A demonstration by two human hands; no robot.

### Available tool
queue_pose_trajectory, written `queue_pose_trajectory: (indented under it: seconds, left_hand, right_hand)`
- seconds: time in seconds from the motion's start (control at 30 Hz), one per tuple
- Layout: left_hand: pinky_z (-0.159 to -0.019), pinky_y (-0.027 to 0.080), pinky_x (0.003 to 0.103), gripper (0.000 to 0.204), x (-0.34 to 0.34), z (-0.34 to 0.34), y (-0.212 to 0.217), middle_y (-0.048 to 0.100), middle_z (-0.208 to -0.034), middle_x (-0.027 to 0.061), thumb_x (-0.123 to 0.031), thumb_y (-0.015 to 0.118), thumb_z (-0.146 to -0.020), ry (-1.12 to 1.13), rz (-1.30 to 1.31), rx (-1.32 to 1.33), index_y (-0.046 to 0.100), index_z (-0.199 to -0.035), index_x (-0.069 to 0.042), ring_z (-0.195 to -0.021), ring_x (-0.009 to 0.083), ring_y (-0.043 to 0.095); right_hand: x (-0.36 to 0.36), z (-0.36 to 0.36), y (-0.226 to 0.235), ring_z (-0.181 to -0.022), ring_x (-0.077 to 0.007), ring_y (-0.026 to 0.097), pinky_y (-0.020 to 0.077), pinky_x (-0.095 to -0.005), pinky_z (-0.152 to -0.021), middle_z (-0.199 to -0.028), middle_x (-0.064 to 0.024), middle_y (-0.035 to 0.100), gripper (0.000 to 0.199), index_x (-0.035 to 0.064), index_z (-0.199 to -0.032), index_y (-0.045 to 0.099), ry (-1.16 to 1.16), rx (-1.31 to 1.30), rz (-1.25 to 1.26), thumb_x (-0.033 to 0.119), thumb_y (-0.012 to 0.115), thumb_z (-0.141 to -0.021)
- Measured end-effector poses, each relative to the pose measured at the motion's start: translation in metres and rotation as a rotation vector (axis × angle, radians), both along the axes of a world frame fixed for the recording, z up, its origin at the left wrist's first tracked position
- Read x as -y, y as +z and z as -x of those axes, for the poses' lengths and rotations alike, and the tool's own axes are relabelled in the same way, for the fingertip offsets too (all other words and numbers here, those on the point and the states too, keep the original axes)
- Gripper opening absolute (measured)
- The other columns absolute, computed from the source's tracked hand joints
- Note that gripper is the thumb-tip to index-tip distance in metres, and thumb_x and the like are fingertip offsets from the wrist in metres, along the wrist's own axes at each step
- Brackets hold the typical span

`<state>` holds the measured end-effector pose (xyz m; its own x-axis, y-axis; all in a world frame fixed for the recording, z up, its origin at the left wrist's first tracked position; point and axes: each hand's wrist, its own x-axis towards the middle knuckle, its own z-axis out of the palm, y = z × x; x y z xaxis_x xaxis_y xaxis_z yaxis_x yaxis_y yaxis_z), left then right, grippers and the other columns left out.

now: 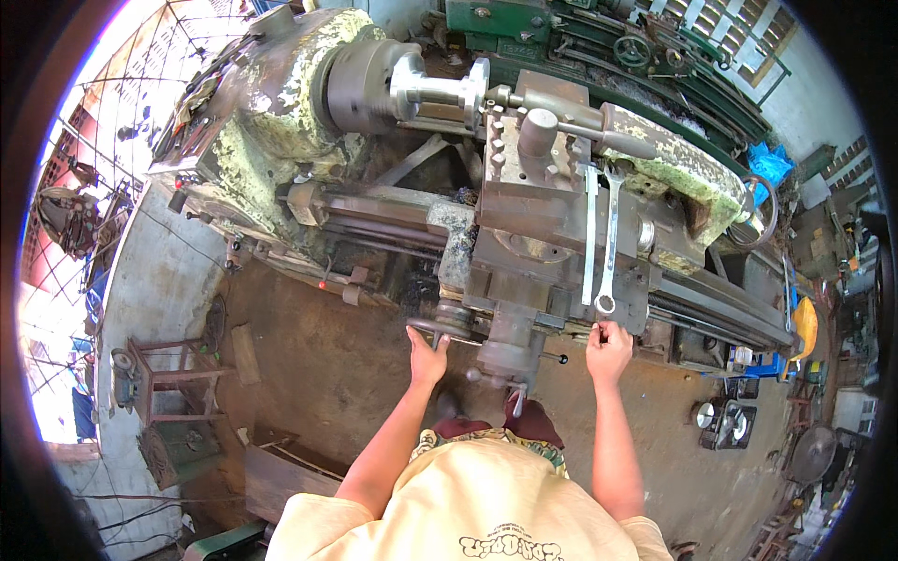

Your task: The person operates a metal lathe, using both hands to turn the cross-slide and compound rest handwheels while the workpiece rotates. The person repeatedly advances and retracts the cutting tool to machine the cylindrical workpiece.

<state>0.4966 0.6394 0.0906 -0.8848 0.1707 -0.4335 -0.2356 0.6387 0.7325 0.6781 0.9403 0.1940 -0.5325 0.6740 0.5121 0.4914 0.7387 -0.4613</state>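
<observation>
At the front of a metal lathe, my left hand is closed on the rim of the carriage handwheel, thumb up. My right hand is closed, fingers pinched together at the carriage's front edge, just below the ring end of a long combination wrench. What those fingers hold is hidden. A flat metal bar lies beside the wrench. Farther up, a shiny flanged metal workpiece sits between the motion-blurred chuck and the tailstock. The tool post stands close to the workpiece.
Behind stands a green machine. The headstock with peeling paint is at left, above a red-knobbed lever. A wooden stool frame stands lower left. At right are a yellow object and a fan.
</observation>
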Motion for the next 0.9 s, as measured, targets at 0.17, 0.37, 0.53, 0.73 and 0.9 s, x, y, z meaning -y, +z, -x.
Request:
queue_pose_trajectory:
  seconds: [0.17,0.37,0.53,0.73,0.9]
  left_hand:
    - [-0.120,0.029,0.042,0.102,0.002,-0.003,0.000,0.009,-0.165,0.0275,-0.032,0.069,-0.092,-0.078,0.051,-0.220,0.000,-0.158,0.003,-0.150,0.0419,0.024]
    - [-0.115,0.037,0.045,0.101,0.001,-0.001,0.010,0.010,-0.166,0.0242,-0.025,0.067,-0.092,-0.108,0.116,-0.130,-0.005,-0.158,-0.001,-0.145,0.0437,0.032]
    - [-0.114,0.038,0.044,0.099,0.001,-0.001,0.009,0.012,-0.164,0.0265,-0.019,0.065,-0.091,-0.129,0.141,-0.174,-0.005,-0.158,0.001,-0.143,0.0443,0.035]
    - [-0.113,0.039,0.045,0.100,0.001,0.001,0.010,0.017,-0.162,0.0296,-0.016,0.065,-0.090,-0.128,0.170,-0.122,-0.005,-0.157,0.002,-0.139,0.0459,0.040]
    - [-0.109,0.042,0.047,0.101,-0.001,0.001,0.007,0.032,-0.153,0.0324,-0.016,0.066,-0.089,-0.117,0.204,-0.143,-0.005,-0.158,0.000,-0.130,0.0482,0.049]
  right_hand:
    - [0.000,0.001,0.000,-0.065,-0.0267,0.057,0.0429,-0.0406,-0.066,-0.064,-0.0050,0.058,0.009,0.0074,-0.079,0.065,0.011,-0.016,0.013,0.008,0.073,-0.080]
    - [0.000,-0.001,0.001,-0.066,-0.0269,0.058,0.0424,-0.0414,-0.068,-0.065,-0.0048,0.059,0.009,0.0076,-0.079,0.065,0.009,-0.003,0.009,0.008,0.074,-0.080]
    - [-0.001,-0.001,0.001,-0.069,-0.0264,0.059,0.0433,-0.0414,-0.071,-0.066,-0.0042,0.061,0.009,0.0081,-0.080,0.065,0.018,0.005,0.018,0.010,0.074,-0.079]
    - [-0.001,-0.002,0.003,-0.068,-0.0285,0.058,0.0442,-0.0414,-0.069,-0.068,-0.0065,0.059,0.011,0.0072,-0.081,0.065,0.040,0.015,0.024,0.010,0.075,-0.080]
    - [-0.001,-0.003,0.005,-0.069,-0.0280,0.058,0.0443,-0.0412,-0.070,-0.068,-0.0061,0.060,0.011,0.0074,-0.082,0.065,0.035,0.015,0.044,0.010,0.075,-0.080]
